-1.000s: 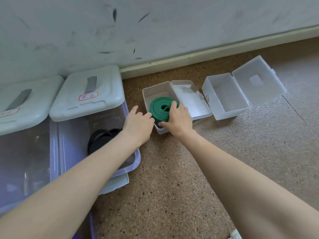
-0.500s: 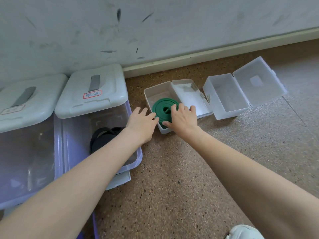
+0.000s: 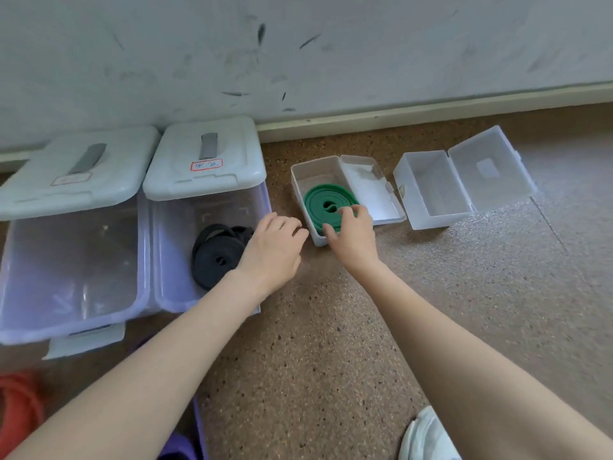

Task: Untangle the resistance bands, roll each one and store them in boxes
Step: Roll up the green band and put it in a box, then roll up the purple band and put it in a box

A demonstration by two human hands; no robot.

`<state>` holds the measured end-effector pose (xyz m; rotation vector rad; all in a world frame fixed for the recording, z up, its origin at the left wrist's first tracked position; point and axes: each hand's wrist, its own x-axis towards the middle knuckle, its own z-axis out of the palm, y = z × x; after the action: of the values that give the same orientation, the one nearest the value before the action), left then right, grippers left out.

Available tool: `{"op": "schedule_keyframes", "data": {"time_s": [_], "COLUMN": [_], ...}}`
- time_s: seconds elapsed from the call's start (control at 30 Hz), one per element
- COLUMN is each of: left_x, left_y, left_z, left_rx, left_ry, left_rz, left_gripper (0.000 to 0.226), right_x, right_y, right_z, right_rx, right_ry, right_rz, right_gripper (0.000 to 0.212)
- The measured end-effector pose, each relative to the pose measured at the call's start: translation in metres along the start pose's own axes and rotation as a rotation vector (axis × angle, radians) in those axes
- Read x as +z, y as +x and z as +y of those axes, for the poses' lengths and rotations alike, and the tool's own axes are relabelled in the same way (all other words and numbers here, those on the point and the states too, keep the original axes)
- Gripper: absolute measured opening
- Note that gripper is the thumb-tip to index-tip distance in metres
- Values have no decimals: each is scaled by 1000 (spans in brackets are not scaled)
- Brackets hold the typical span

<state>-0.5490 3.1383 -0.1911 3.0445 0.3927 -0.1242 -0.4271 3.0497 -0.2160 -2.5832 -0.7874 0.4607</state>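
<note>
A rolled green resistance band (image 3: pixel 323 202) lies flat in a small white open box (image 3: pixel 300 171) on the speckled floor. My right hand (image 3: pixel 353 239) grips the roll's near edge, fingers curled over its top and thumb against its near side. My left hand (image 3: pixel 272 249) hovers just left of the box's near corner with its fingers loosely curled, holding nothing. A second small clear box (image 3: pixel 431 194) stands open and empty to the right. A rolled black band (image 3: pixel 215 255) shows through the wall of a large clear bin (image 3: pixel 166 260).
Two large clear bins with white lids (image 3: pixel 202 161) stand against the wall at left. An orange band (image 3: pixel 16 406) lies at the bottom left corner, a purple object (image 3: pixel 179 446) at the bottom edge. A white shoe (image 3: pixel 428 436) shows at bottom right.
My left hand has drawn back slightly from the box and curled its fingers. My right hand's straight fingers have curled onto the green roll, which sits lower in the box.
</note>
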Motion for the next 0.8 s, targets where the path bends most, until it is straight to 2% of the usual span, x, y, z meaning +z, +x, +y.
{"op": "schedule_keyframes", "data": {"time_s": [0.1,0.13,0.2,0.27,0.33,0.4,0.43,0.47,0.5,0.57,0.7,0.8], "left_x": [-11,-12,-4,12,28,44,52,59,62,63,48,23], "left_y": [-75,-107,-178,-242,-288,-316,-323,-327,-328,-327,-319,-309], "left_z": [0,-1,-7,-16,-23,-28,-27,-27,-29,-36,-43,-36], "left_rx": [-116,-200,-398,-624,-831,-906,-868,-818,-786,-782,-807,-766], "left_ry": [-225,-292,-331,-329,-402,-468,-454,-428,-423,-462,-465,-412], "left_rz": [290,342,327,201,-61,-386,-503,-551,-540,-470,-442,-361], "left_gripper": [31,31,33,36,48,65,70,69,64,50,35,53], "right_x": [3,8,29,55,82,108,120,129,136,141,122,78], "right_y": [-58,-81,-130,-177,-217,-253,-269,-281,-290,-297,-286,-270], "right_z": [-18,-26,-44,-61,-78,-89,-91,-89,-87,-79,-74,-83], "right_rx": [84,88,71,15,-43,-95,-112,-122,-114,-37,95,75], "right_ry": [268,312,331,322,255,8,-130,-248,-327,-345,61,283], "right_rz": [151,165,98,-96,-433,-791,-867,-847,-779,-677,-661,-520], "right_gripper": [28,26,25,22,28,61,76,80,73,50,25,13]}}
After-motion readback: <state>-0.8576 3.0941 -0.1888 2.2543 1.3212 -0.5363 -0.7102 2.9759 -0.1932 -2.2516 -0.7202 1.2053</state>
